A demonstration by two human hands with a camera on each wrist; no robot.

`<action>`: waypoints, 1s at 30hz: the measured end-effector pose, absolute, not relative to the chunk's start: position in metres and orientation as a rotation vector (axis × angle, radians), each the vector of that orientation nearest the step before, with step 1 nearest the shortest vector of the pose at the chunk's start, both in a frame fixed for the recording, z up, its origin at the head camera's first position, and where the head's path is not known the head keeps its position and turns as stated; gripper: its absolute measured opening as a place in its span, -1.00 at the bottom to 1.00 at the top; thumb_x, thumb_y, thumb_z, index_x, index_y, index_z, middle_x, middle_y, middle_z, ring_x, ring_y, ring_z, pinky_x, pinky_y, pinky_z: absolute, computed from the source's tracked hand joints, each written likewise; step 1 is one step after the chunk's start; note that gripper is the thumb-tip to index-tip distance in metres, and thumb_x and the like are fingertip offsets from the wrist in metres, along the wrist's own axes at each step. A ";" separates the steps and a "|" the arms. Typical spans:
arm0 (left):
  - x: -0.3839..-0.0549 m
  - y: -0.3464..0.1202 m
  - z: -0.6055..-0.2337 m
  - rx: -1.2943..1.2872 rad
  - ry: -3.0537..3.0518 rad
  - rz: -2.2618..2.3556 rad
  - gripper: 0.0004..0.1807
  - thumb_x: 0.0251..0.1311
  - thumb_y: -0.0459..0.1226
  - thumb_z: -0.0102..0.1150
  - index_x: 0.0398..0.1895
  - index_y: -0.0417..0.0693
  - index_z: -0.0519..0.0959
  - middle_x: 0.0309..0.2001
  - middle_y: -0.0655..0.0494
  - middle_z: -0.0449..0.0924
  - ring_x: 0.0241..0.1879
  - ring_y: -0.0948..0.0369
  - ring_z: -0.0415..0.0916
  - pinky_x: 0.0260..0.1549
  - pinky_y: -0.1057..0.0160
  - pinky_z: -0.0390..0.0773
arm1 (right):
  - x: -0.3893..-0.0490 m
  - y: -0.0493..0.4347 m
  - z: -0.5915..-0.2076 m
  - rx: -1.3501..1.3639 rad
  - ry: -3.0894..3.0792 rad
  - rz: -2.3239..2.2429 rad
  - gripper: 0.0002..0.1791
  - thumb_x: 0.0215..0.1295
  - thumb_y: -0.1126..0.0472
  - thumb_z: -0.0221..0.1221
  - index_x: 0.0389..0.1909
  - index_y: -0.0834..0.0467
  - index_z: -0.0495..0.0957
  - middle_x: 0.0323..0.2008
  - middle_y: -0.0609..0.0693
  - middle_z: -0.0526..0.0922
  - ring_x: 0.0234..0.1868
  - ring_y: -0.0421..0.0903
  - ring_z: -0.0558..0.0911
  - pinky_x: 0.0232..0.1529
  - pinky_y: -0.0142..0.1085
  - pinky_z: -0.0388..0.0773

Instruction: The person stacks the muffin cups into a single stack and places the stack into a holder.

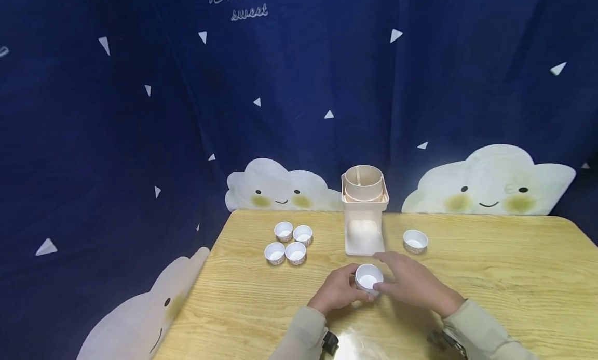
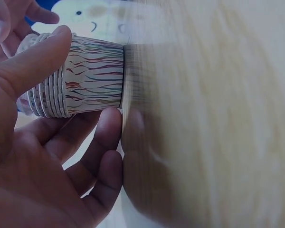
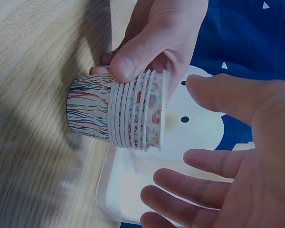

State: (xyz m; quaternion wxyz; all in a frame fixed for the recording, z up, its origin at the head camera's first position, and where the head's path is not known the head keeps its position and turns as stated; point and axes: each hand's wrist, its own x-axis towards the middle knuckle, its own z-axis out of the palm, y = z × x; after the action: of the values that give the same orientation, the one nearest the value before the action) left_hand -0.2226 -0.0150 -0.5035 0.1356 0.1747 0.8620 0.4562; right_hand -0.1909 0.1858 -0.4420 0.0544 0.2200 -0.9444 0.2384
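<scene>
A stack of paper baking cups (image 1: 369,277) stands upright on the table, the lowest printed with wavy coloured lines. My left hand (image 1: 340,289) grips the stack from its left side, thumb and fingers curled round it, as the left wrist view also shows on the striped cup (image 2: 95,73). Around the right side of the stack hovers my right hand (image 1: 416,282), its fingers spread and apart from the cups. In the right wrist view, the top cup (image 3: 156,111) sits a little proud of the nested rims, and the right hand's thumb and fingers hold nothing.
Behind the stack stands a beige dispenser-like holder (image 1: 364,214) with a round ring on top. Several single cups (image 1: 296,253) sit grouped on the left of the wooden table (image 1: 490,266). One more cup (image 1: 415,241) stands right of the holder. A blue curtain (image 1: 299,90) hangs behind.
</scene>
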 end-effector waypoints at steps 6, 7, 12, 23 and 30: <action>-0.222 -0.015 -0.504 0.512 2.516 1.299 -0.39 -0.13 -0.16 0.58 0.09 0.20 0.60 -0.09 0.37 0.69 -0.13 0.44 0.50 -0.03 0.34 0.47 | -0.191 0.189 -0.442 0.648 -2.897 0.736 -0.33 0.12 0.05 0.38 0.21 0.27 0.48 0.15 0.23 0.62 0.19 0.24 0.58 0.19 0.15 0.50; -0.222 -0.015 -0.504 0.513 2.522 1.292 -0.39 -0.14 -0.15 0.59 0.09 0.20 0.60 -0.08 0.37 0.69 -0.10 0.42 0.51 0.00 0.32 0.48 | -0.191 0.190 -0.442 0.645 -2.901 0.743 -0.34 0.13 0.04 0.37 0.21 0.27 0.49 0.16 0.23 0.61 0.19 0.24 0.58 0.19 0.15 0.49; -0.222 -0.015 -0.504 0.494 2.524 1.287 -0.37 -0.15 -0.16 0.59 0.10 0.23 0.59 -0.04 0.36 0.68 0.02 0.34 0.56 0.10 0.20 0.50 | -0.190 0.196 -0.439 0.622 -2.919 0.792 -0.39 0.20 0.03 0.33 0.21 0.25 0.49 0.16 0.24 0.61 0.17 0.24 0.59 0.15 0.16 0.51; -0.223 -0.012 -0.502 0.484 2.537 1.252 -0.35 -0.14 -0.16 0.59 0.13 0.23 0.57 -0.05 0.35 0.68 -0.02 0.34 0.56 0.08 0.24 0.50 | -0.199 0.220 -0.426 0.555 -2.888 0.822 -0.40 0.23 0.03 0.31 0.18 0.33 0.50 0.12 0.32 0.60 -0.07 0.19 0.68 -0.06 0.09 0.61; -0.225 -0.012 -0.504 0.523 2.573 1.237 -0.34 -0.13 -0.15 0.59 0.15 0.21 0.57 -0.05 0.34 0.69 -0.01 0.35 0.56 0.10 0.27 0.49 | -0.200 0.225 -0.423 0.535 -2.857 0.839 -0.42 0.23 0.03 0.31 0.15 0.33 0.52 0.09 0.31 0.63 -0.10 0.21 0.69 -0.08 0.11 0.61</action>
State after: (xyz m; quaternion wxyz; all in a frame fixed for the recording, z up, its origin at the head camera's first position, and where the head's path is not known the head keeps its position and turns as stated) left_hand -0.2249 -0.0123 -0.5041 0.1193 0.1788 0.8802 0.4232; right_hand -0.2002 0.2249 -0.4235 0.0581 0.1765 -0.9427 0.2769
